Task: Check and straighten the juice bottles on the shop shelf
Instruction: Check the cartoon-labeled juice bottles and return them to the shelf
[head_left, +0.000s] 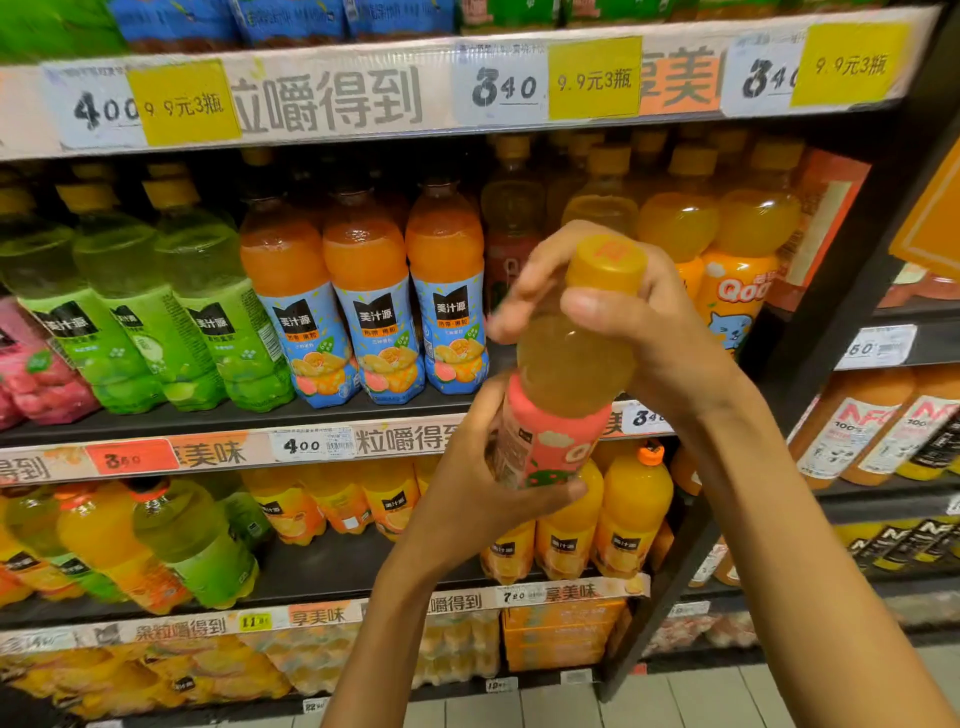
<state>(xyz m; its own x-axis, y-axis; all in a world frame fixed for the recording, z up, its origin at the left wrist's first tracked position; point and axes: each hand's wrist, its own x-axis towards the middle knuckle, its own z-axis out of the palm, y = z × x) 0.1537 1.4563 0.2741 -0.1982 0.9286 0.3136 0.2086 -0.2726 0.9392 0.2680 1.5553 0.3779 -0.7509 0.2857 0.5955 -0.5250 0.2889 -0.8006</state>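
Observation:
I hold a juice bottle (569, 374) with a yellow cap and a pink label in front of the shelf, tilted with its cap toward me. My left hand (483, 483) grips its lower labelled part from below. My right hand (639, 332) wraps around its neck and shoulder just under the cap. Behind it, on the middle shelf (218, 423), stand rows of green bottles (202, 306), orange bottles with blue labels (369, 301) and yellow-orange bottles (737, 249) at the right. A gap in the row lies behind the held bottle.
Price strips (332, 98) run along each shelf edge. Lower shelves hold larger orange and green bottles (628, 514) and shrink-wrapped packs (208, 670). A dark upright post (810, 364) separates this bay from another shelf unit with NFC juice bottles (857, 426) at the right.

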